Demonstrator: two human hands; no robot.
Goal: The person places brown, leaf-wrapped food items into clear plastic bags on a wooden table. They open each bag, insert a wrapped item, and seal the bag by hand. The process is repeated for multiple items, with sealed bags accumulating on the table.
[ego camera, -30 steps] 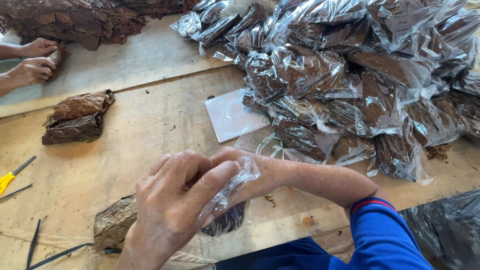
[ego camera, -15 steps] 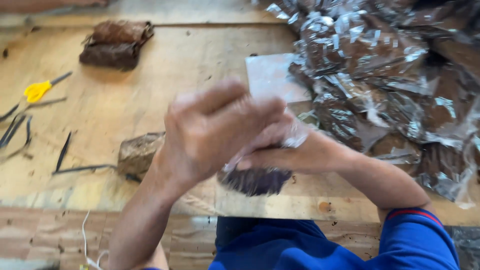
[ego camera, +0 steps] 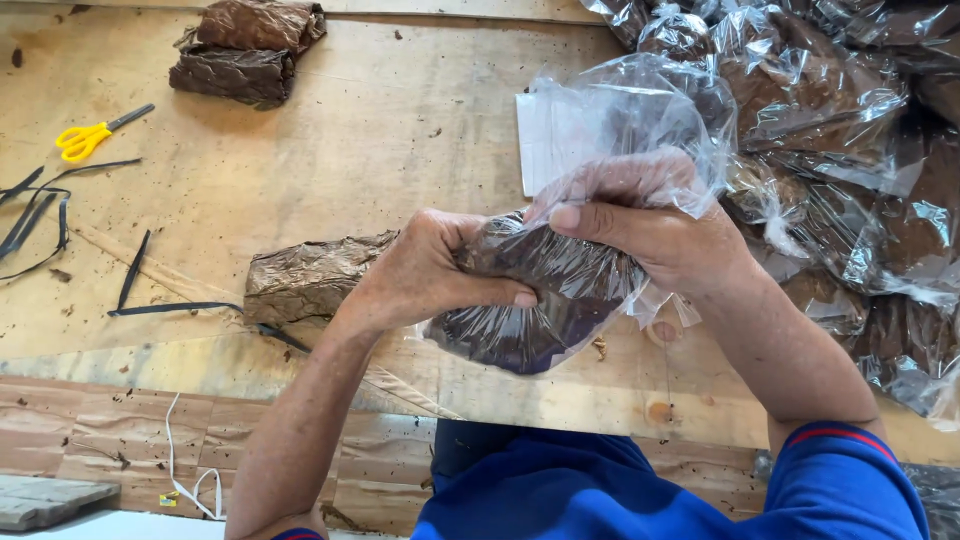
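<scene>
My left hand point(ego camera: 425, 275) and my right hand point(ego camera: 655, 225) both grip one clear plastic bag point(ego camera: 545, 295) stuffed with dark brown dried leaves, held just above the wooden table's point(ego camera: 400, 120) near edge. The bag's loose open top point(ego camera: 640, 110) billows up over my right hand's fingers. My left hand squeezes the filled lower part from the left. A flat bundle of brown leaves point(ego camera: 310, 280) lies on the table right behind my left hand.
A big heap of filled plastic bags point(ego camera: 850, 130) covers the table's right side. Two leaf bundles point(ego camera: 245, 50) lie at the far left, yellow-handled scissors point(ego camera: 90, 135) and several black straps point(ego camera: 60, 225) at the left. A white sheet point(ego camera: 540, 135) lies behind the bag.
The view has tilted down and come closer. Both hands have spread apart on the bag, whose open top now stands up over my right hand.
</scene>
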